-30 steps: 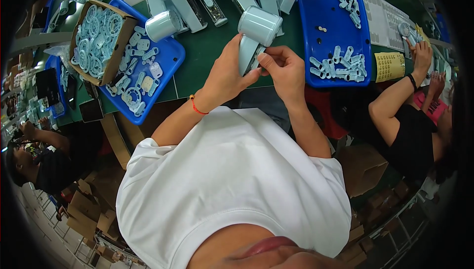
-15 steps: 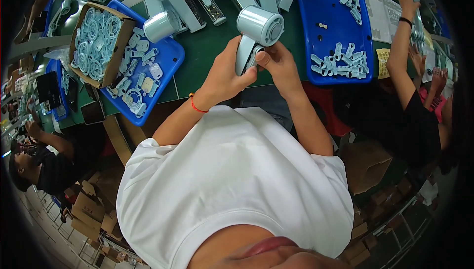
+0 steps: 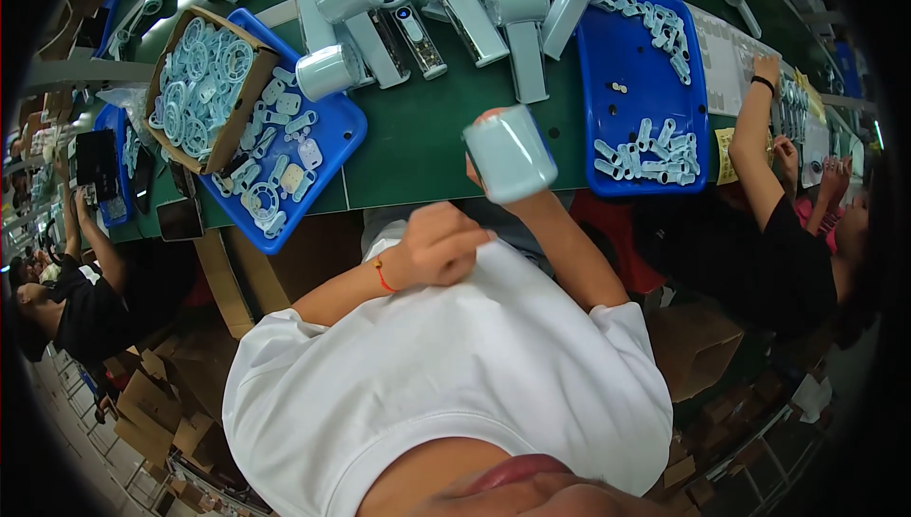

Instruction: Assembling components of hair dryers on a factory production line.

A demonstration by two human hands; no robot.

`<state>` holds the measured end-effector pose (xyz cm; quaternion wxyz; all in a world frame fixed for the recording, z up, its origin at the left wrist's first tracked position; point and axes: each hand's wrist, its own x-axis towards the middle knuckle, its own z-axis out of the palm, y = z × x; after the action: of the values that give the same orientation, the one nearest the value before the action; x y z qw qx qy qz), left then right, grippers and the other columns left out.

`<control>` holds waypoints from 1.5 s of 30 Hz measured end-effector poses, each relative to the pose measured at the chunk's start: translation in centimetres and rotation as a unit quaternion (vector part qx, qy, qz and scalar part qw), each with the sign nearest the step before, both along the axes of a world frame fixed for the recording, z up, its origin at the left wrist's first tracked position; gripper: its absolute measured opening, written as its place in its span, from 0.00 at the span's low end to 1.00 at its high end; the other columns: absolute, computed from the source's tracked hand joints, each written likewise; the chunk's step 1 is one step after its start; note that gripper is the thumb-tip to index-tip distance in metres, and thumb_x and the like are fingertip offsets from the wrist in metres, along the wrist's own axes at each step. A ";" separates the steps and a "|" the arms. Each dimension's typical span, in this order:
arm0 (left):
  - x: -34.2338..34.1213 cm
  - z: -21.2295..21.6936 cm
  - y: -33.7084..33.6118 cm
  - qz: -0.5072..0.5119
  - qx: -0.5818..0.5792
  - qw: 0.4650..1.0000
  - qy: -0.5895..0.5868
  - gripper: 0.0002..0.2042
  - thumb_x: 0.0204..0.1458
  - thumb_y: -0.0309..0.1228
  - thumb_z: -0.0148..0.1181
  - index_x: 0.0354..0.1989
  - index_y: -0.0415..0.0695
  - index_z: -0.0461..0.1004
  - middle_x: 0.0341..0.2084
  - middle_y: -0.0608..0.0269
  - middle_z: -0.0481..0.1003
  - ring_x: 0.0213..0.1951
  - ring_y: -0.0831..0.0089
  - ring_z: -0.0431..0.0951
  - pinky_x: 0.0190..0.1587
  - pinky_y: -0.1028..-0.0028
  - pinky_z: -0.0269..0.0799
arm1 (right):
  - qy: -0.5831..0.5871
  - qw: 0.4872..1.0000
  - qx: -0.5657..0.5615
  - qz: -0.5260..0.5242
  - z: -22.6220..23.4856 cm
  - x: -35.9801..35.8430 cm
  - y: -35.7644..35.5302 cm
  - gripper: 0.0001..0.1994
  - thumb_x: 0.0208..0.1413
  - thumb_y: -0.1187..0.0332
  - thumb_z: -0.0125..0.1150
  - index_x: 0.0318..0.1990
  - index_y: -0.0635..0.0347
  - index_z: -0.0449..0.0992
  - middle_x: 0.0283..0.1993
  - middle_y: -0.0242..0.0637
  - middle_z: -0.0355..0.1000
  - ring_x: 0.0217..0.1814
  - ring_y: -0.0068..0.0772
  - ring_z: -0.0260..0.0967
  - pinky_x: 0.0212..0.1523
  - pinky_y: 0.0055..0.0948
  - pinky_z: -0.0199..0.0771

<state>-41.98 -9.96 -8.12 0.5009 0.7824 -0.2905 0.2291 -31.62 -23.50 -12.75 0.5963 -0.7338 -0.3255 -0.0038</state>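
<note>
A light-blue hair dryer [image 3: 515,156] is held up over the near edge of the table, its rounded barrel toward me. My right hand [image 3: 533,202] is closed round it from behind; fingertips show along its left side, and the dryer hides most of the palm. Lower and to the left, apart from the dryer, my left hand [image 3: 438,247] is in front of my white shirt. Its fingers are curled and pressed together, and whatever they may hold is hidden.
Several dryer bodies [image 3: 472,24] stand at the back of the green table. A blue tray [image 3: 327,152] at left carries a cardboard box [image 3: 231,119] of ring-shaped parts. Another blue tray [image 3: 638,57] at right holds small light-blue pieces. A co-worker's arm [image 3: 750,142] reaches over the table farther right.
My left hand has come off the dryer and moved down toward my shirt. The right hand has turned the dryer and brought it lower and nearer.
</note>
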 end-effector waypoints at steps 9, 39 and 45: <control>3.9 2.7 2.2 0.217 0.314 0.921 0.078 0.23 0.33 0.34 0.66 0.43 0.45 0.72 0.44 0.65 0.70 0.51 0.64 0.66 0.53 0.62 0.58 | -0.223 0.911 -0.348 0.005 3.9 0.3 1.7 0.28 0.39 0.62 0.67 0.50 0.59 0.67 0.42 0.36 0.65 0.46 0.36 0.63 0.43 0.33 0.63; 4.8 0.8 3.0 0.250 0.322 0.911 0.059 0.24 0.32 0.36 0.69 0.43 0.49 0.72 0.44 0.65 0.68 0.49 0.65 0.64 0.50 0.56 0.58 | -0.191 0.951 -0.242 -0.020 2.5 -0.4 -1.2 0.25 0.40 0.68 0.66 0.50 0.59 0.71 0.47 0.41 0.70 0.47 0.42 0.66 0.45 0.35 0.63; 2.2 1.2 0.8 0.109 -0.332 0.857 0.378 0.36 0.48 0.39 0.62 0.60 0.37 0.49 0.49 0.55 0.59 0.51 0.68 0.62 0.56 0.69 0.58 | 0.431 0.884 0.116 0.142 4.3 -2.3 -1.5 0.29 0.57 0.58 0.54 0.61 0.65 0.55 0.48 0.38 0.66 0.48 0.27 0.64 0.49 0.26 0.64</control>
<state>-39.78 -9.18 -6.92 0.7741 0.6227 0.1016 0.0521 -33.90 -24.96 -8.43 0.7528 -0.5345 -0.1343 0.3599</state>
